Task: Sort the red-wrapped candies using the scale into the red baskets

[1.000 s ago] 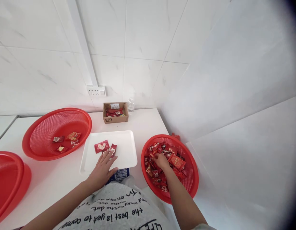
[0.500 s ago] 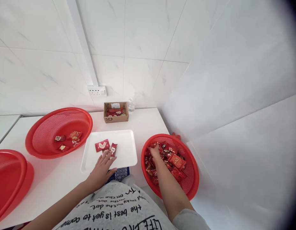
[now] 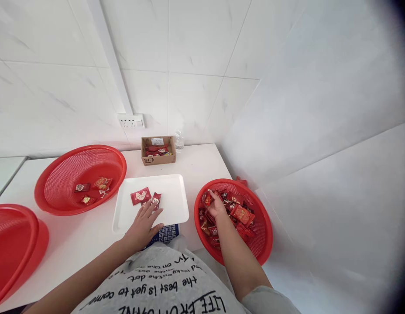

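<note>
My left hand [image 3: 143,226] lies flat and open on the near edge of a white tray [image 3: 176,192], its fingertips touching the red packets [image 3: 141,196] that lie there. My right hand [image 3: 217,206] reaches into the red mesh basket [image 3: 263,226] on the right, which is full of red wrapped sweets [image 3: 242,213]. Its fingers are curled among the sweets at the basket's far left, and one small red sweet [image 3: 208,199] seems pinched at the fingertips.
A second red mesh basket [image 3: 58,168] at the left holds several packets. Stacked red baskets [image 3: 9,244] sit at the far left edge. A small cardboard box [image 3: 158,150] with red items and a clear bottle [image 3: 179,140] stand by the wall. A blue keypad [image 3: 166,233] peeks from under the tray.
My right hand has moved from the basket's middle toward its far left side and lifted a little with fingers curling. My left hand has stayed on the tray.
</note>
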### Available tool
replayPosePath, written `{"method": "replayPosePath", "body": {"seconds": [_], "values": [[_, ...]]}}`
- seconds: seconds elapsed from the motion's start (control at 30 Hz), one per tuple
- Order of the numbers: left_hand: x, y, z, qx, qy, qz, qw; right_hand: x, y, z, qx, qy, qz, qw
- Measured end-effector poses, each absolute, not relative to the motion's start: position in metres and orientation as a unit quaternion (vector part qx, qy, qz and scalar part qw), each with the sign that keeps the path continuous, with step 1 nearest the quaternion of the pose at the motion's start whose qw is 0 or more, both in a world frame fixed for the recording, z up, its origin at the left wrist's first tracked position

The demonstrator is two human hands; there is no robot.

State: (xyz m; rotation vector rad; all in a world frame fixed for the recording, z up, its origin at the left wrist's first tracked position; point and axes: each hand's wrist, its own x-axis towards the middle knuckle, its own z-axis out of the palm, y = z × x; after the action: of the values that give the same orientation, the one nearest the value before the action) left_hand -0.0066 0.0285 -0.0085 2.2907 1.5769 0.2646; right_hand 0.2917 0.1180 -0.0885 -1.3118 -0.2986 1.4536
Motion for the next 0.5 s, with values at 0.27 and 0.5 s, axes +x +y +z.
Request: {"method": "replayPosePath", "body": {"seconds": [0.27,0.5], "values": [[-0.001,0.034,0.001,0.819,0.538,0.088,0.177,0.307,0.106,-0.081,-0.535,-0.049,0.606,0.587],[0.011,0.039,0.013,0.795,0.53,0.105,0.277,0.314,0.082,-0.034,-0.501,-0.081,0.633,0.585]]}}
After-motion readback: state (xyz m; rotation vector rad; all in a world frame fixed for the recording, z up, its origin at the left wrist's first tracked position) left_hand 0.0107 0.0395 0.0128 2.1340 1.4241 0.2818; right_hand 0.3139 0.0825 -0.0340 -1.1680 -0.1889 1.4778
